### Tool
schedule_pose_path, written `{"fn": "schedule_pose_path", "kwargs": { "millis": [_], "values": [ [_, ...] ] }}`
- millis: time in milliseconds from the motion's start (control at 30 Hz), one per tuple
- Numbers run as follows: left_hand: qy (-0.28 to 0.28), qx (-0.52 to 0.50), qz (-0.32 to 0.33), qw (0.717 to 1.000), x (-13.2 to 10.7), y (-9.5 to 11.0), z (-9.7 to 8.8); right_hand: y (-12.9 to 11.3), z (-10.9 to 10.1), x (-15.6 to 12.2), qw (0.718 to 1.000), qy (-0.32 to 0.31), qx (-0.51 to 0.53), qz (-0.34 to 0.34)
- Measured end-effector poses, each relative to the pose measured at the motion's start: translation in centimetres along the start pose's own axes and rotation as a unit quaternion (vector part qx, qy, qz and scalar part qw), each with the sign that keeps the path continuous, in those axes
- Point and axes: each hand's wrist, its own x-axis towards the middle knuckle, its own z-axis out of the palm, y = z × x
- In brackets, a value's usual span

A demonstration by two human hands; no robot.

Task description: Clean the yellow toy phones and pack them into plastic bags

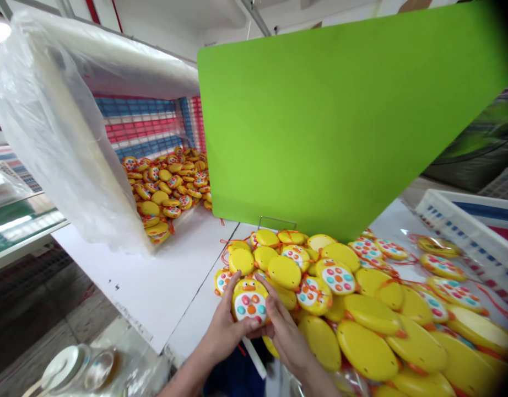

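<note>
Both hands, left hand [225,325] and right hand [285,333], hold one yellow toy [249,300] above a white counter [171,275] heaped with toys [369,314], under a green divider [336,121].

Your left hand [224,331] and right hand [284,331] cover the lower rim of the yellow chick toy [249,301], and both your forearms run off the bottom edge. The green divider panel [345,116] hides whatever lies behind it. The white crate [464,226] is cut by the right edge. The heap of yellow toys [403,325] blurs toward the lower right corner.
</note>
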Motion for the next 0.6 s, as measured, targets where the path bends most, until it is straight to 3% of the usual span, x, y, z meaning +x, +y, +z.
{"fn": "schedule_pose_path", "kwargs": {
  "millis": [133, 200, 333, 400, 467, 533, 600],
  "values": [
    [0.048, -0.017, 0.000, 0.999, 0.4, 0.2, -0.3, -0.2, 0.0, -0.2, 0.997, -0.017, -0.077, -0.026],
    [0.075, -0.059, -0.015, 0.995, 0.7, 0.0, -0.3, -0.2, 0.0, -0.3, 0.983, -0.033, -0.166, -0.068],
    [0.107, -0.131, -0.042, 0.985, 1.1, -0.1, -0.1, -0.1, 0.1, -0.3, 0.904, -0.035, -0.395, -0.157],
    [0.088, -0.132, -0.030, 0.987, 1.1, 0.0, -0.1, -0.1, 0.1, -0.3, 0.882, -0.017, -0.430, -0.189],
    [0.037, -0.101, -0.001, 0.994, 0.9, 0.2, -0.2, -0.1, -0.1, -0.4, 0.903, 0.010, -0.387, -0.187],
    [-0.019, -0.034, 0.011, 0.999, 0.7, 0.3, -0.2, 0.1, -0.4, -0.4, 0.947, 0.046, -0.292, -0.125],
    [-0.035, 0.063, 0.011, 0.997, 0.5, 0.5, -0.1, 0.6, -0.6, -0.3, 0.984, 0.065, -0.160, -0.045]
  ]
}}
